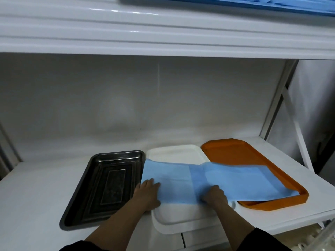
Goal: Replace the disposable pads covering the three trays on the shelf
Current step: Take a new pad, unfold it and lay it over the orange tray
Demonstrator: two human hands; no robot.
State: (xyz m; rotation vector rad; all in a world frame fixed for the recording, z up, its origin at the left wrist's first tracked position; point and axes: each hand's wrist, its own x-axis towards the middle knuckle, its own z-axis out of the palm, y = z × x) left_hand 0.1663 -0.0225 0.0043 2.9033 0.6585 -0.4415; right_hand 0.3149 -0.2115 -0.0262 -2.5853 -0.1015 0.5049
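Three trays stand side by side on the white shelf: a dark metal tray [101,185] at the left, a white tray [181,216] in the middle and an orange tray [235,153] at the right. A light blue disposable pad [226,180], partly folded, lies across the white tray and spreads over the orange one. My left hand [146,193] rests on the pad's left end, fingers flat on it. My right hand [214,196] grips the pad near its middle, fingers curled into the fold. The metal tray is bare.
The white shelf [36,187] has bare surface left of the metal tray. An upper shelf [163,33] overhangs close above, with more blue pads [235,2] on top. A white frame post [275,105] stands at the right. The white tray juts over the shelf's front edge.
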